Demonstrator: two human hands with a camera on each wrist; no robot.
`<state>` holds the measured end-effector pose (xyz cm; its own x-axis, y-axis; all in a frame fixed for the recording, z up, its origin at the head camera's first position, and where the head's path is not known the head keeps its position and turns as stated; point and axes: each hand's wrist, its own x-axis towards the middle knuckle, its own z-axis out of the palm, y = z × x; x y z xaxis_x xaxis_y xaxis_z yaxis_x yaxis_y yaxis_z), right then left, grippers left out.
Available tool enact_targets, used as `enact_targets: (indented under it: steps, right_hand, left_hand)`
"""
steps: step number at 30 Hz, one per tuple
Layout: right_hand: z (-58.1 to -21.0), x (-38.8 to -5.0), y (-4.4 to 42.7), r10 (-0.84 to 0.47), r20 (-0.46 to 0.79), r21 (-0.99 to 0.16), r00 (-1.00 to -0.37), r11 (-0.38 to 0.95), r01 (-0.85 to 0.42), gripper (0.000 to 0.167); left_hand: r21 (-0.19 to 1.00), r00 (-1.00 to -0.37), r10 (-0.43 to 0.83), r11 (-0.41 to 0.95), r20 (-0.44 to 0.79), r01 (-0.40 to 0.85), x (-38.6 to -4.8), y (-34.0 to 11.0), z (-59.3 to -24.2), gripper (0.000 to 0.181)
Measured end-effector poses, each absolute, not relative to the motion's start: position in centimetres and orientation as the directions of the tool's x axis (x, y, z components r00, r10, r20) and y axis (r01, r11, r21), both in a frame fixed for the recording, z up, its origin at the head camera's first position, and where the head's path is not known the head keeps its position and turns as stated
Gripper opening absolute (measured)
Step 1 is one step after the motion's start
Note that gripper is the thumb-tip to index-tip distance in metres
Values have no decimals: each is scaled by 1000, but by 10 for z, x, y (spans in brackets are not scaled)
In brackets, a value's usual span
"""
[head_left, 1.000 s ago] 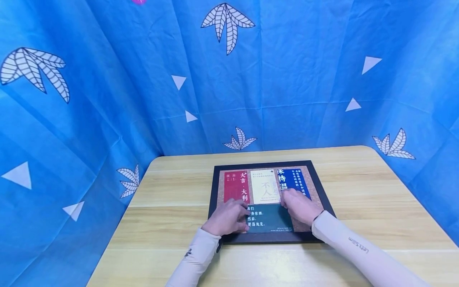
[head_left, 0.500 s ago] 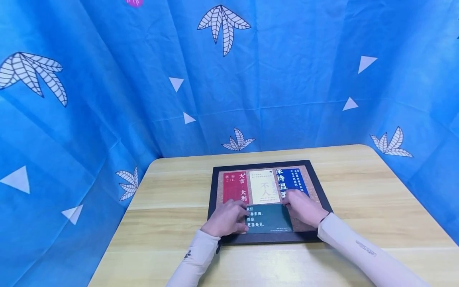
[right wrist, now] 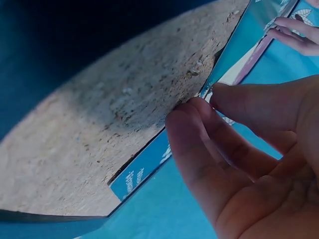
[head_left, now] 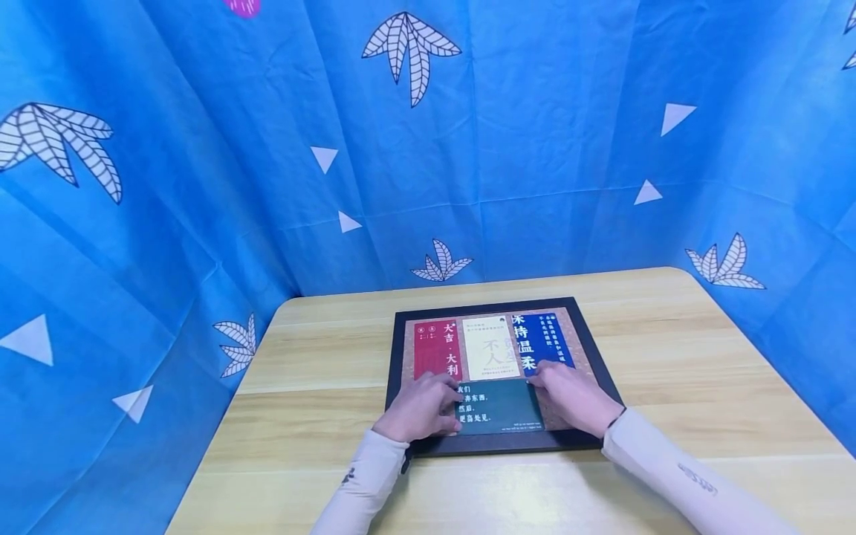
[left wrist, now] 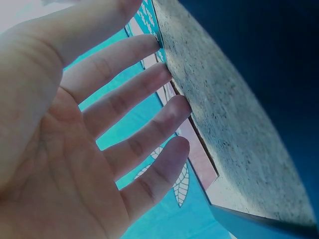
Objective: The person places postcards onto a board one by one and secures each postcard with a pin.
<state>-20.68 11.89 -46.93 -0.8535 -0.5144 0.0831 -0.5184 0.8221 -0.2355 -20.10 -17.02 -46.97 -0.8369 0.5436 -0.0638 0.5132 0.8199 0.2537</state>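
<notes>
A green card (head_left: 501, 409) with white writing lies along the near part of a black-framed cork board (head_left: 498, 443). My left hand (head_left: 417, 407) rests its fingertips on the card's left end; its fingers look fairly straight in the left wrist view. At the card's top right corner, my right hand (head_left: 575, 397) brings curled fingers (right wrist: 182, 132) and thumb together against the board. It seems to pinch a tiny pale thing there, too small and hidden to name. Above the green card sit a red card (head_left: 431, 349), a cream card (head_left: 491, 345) and a blue card (head_left: 547, 338).
The board lies on a light wooden table (head_left: 321, 371). Bare cork (head_left: 556, 421) shows to the right of the green card. Blue curtains (head_left: 535, 148) with white leaf prints hang behind the table and at both sides.
My right hand has moved slightly toward the near right, uncovering more writing on the blue card. My left hand stays at the green card. The whole view has shifted slightly.
</notes>
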Motion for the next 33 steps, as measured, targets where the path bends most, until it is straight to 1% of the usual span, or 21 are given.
enact_targets:
  steps: [4,7,11,18,33]
  right_hand:
    - [-470,-203,120,-511,74,-247,-856,822,-513,25]
    - [-470,-202,120,-506,79,-257,-859,822,-508,25]
    - [-472,-201,120,-516,109,-231,-850,818,-527,23]
    - [-474,-200,120,-558,156,-169,-815,798,-579,27]
    - [-477,-199,121,-570,176,-133,-802,794,-593,26]
  left_hand:
    - [256,-836,545,818,-60,515,-200,-170,-470,49]
    - [255,-834,549,816,-56,519,-199,-171,-470,49]
    - [255,-835,547,817,-58,517,-199,-171,-470,49]
    - [252,-837,543,820,-62,514,-200,-171,-470,49]
    - [237,-833,550,817,-52,525,-199,-170,-471,49]
